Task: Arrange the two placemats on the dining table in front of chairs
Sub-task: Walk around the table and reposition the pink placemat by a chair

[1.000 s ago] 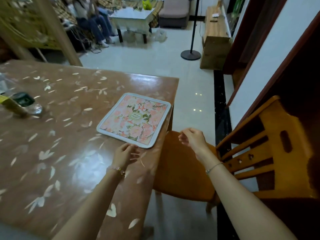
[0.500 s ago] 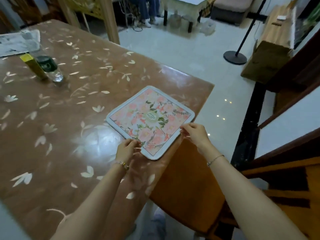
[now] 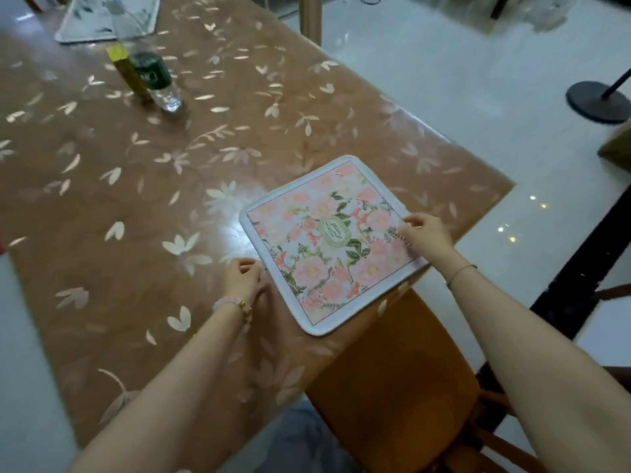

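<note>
A pink floral placemat (image 3: 327, 244) lies turned at an angle on the brown leaf-patterned table (image 3: 136, 199), near the edge above an orange wooden chair seat (image 3: 392, 387). My right hand (image 3: 425, 235) pinches the mat's right corner, which sticks slightly past the table edge. My left hand (image 3: 244, 278) has curled fingers at the mat's lower left edge. A second, pale grey placemat (image 3: 92, 18) lies at the far left end of the table, cut off by the frame's top.
A clear bottle with a dark green label (image 3: 157, 80) and a yellow-green box (image 3: 128, 71) stand between the two mats. A wooden post (image 3: 309, 11) rises beyond the table. A black lamp base (image 3: 597, 102) sits on the white floor to the right.
My right hand came from above the chair onto the mat's right corner. Both hands have drawn the mat nearer the table edge and turned it; the view tilted down.
</note>
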Available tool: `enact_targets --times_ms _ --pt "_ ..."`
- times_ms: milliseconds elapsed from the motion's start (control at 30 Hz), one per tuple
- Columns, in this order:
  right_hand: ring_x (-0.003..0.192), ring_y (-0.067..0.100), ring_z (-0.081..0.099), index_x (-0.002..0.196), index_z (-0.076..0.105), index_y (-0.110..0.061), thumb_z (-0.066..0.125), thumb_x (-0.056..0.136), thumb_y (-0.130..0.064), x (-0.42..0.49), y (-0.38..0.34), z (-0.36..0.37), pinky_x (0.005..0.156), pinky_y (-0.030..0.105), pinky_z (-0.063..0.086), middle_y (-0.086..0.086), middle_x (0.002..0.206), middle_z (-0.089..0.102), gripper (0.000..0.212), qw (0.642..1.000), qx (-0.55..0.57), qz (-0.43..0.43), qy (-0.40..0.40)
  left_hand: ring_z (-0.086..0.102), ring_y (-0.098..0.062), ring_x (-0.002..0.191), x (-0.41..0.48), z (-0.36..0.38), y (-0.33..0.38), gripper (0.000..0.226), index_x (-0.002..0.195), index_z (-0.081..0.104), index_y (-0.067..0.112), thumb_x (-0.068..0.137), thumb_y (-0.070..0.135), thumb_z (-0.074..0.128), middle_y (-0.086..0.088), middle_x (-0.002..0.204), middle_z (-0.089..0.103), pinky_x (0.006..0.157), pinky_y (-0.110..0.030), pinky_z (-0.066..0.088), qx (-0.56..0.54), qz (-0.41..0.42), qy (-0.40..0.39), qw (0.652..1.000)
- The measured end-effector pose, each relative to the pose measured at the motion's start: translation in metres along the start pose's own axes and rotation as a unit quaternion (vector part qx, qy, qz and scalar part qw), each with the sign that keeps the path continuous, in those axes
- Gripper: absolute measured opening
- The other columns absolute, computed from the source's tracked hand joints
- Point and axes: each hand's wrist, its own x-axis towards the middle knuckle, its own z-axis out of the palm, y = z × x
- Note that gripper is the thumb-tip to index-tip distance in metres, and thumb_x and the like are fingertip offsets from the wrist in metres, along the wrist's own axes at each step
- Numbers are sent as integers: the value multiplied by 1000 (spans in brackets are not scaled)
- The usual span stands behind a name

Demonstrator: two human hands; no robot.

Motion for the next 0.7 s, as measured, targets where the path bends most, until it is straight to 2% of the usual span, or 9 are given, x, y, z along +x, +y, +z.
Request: enact_targets --times_ms 67,100,167,200,333,400,500,600,700 --pt "109 28 57 117 62 -13 60 87 -22 6 8 -1 94 39 46 9 123 61 32 998 -63 -11 17 51 -19 84 -2 3 -1 27 114 48 4 87 -1 48 -3 92 50 68 -28 55 -22 -14 10 1000" --pt "111 30 55 117 62 -16 59 86 -22 8 11 -1 96 40 45 10 124 61 32 996 -87 -17 27 51 -20 88 -3 6 -3 33 117 46 3 85 -5 49 -5 95 50 68 -26 55 -7 -8 17 1000" --pt "112 34 52 115 63 -19 58 85 -22 11 15 -3 97 42 44 12 122 59 30 992 -118 -23 38 52 -22 89 -5 12 -5 39 121 44 -1 83 -8 49 -7 88 51 82 -36 53 33 5 28 999" --pt "111 35 52 113 63 -19 57 85 -21 12 19 -5 96 41 44 13 121 59 29 991 -128 -25 37 54 -22 84 -7 18 -6 36 118 45 0 83 -8 48 -8 84 51 82 -40 51 52 13 34 998" --pt "98 29 58 104 67 -18 53 83 -10 16 26 -10 78 31 44 11 113 66 26 992 -122 -35 28 56 -25 75 -10 32 -7 15 95 57 -2 83 -7 49 -13 93 56 68 -38 53 79 16 59 995" --pt "101 28 60 105 69 -16 54 84 -7 20 26 -12 79 30 43 9 113 68 27 993 -106 -33 28 59 -25 73 -10 36 -11 16 96 57 1 82 -3 53 -15 94 60 63 -35 55 82 5 66 994" --pt "110 26 59 108 70 -15 56 85 -6 27 27 -16 92 32 46 7 118 67 28 997 -72 -16 25 62 -31 93 -11 35 -16 15 92 55 9 80 0 59 -13 96 61 84 -43 53 63 7 86 994" --pt "119 23 52 108 70 -15 60 86 -10 33 22 -18 103 32 39 5 120 65 24 998 -53 -18 19 62 -31 96 -16 31 -24 20 97 58 7 79 1 64 -17 106 65 90 -47 51 57 2 93 994" --pt "98 16 57 106 70 -17 61 86 -12 36 16 -18 90 27 44 3 114 68 22 999 -38 -24 9 61 -28 86 -22 30 -33 18 90 55 10 78 2 66 -18 106 64 86 -44 53 56 0 102 993"
